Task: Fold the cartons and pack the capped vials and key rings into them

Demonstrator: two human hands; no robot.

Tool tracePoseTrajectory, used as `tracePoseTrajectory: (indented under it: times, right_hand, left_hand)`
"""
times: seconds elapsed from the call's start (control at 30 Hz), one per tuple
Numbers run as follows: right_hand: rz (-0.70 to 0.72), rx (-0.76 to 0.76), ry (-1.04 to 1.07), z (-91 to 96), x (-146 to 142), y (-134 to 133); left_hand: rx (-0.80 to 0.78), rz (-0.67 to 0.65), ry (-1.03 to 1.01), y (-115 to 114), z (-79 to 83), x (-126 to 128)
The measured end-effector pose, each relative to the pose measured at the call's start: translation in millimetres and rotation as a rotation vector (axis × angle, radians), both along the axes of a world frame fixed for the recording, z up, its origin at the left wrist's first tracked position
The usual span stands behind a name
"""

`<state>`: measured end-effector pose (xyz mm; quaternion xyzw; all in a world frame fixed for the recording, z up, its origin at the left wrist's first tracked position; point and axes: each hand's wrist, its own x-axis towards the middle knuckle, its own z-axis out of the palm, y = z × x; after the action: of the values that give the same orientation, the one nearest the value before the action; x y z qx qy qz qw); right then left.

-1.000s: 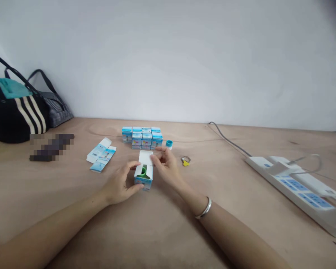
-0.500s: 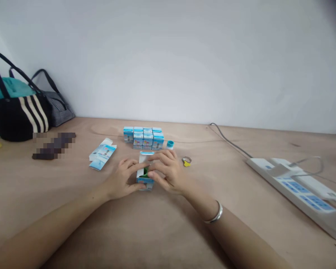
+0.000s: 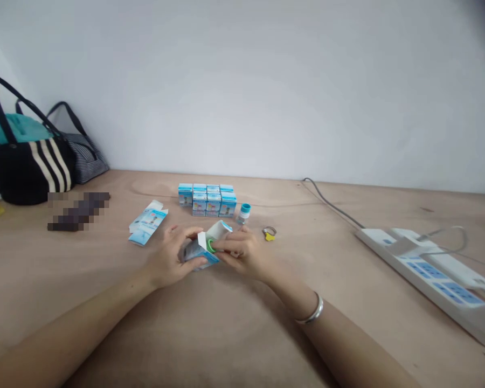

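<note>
My left hand (image 3: 170, 260) is wrapped around a small blue-and-white carton (image 3: 193, 250), which is tilted with its open end toward the right. A white flap stands up from that opening. Inside the mouth of the carton shows a green round cap (image 3: 210, 246). The fingers of my right hand (image 3: 246, 252) reach into the opening and are closed at the cap; the rest of the capped thing is hidden in the carton. Just behind my right hand stands a small clear bottle (image 3: 243, 214) with a blue cap.
Several matching closed cartons (image 3: 213, 205) stand grouped behind my hands. Flattened cartons (image 3: 149, 223) lie to the left, near a blurred dark object (image 3: 81, 211). A ring with a yellow tab (image 3: 269, 234) lies right. Bags (image 3: 32, 167) stand far left, a power strip (image 3: 428, 275) right.
The carton has gone from upright to tilted, its opening turned rightward. My right hand has shifted slightly, uncovering more of the blue-capped bottle.
</note>
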<state>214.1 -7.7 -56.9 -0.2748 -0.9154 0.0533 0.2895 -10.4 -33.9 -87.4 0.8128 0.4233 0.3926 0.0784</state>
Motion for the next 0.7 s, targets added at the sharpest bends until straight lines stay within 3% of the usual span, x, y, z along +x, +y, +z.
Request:
tracePoseTrajectory:
  times: [0.27, 0.43, 0.57, 0.7]
  right_hand:
    - [-0.016, -0.311, 0.010, -6.2, 10, 7]
    - [-0.078, -0.378, 0.128, 3.0, 31, 19]
    - [-0.223, -0.266, 0.281, 10.3, 49, 30]
    - [-0.423, -0.051, 0.219, 8.4, 62, 40]
  left_hand:
    - [-0.063, -0.006, 0.149, 1, 3.3, -4]
    - [-0.066, 0.006, 0.181, 3, 0.5, -7]
    - [-0.060, 0.006, 0.174, 5, -1.5, -9]
    - [-0.027, -0.021, 0.181, 6, -2.3, -8]
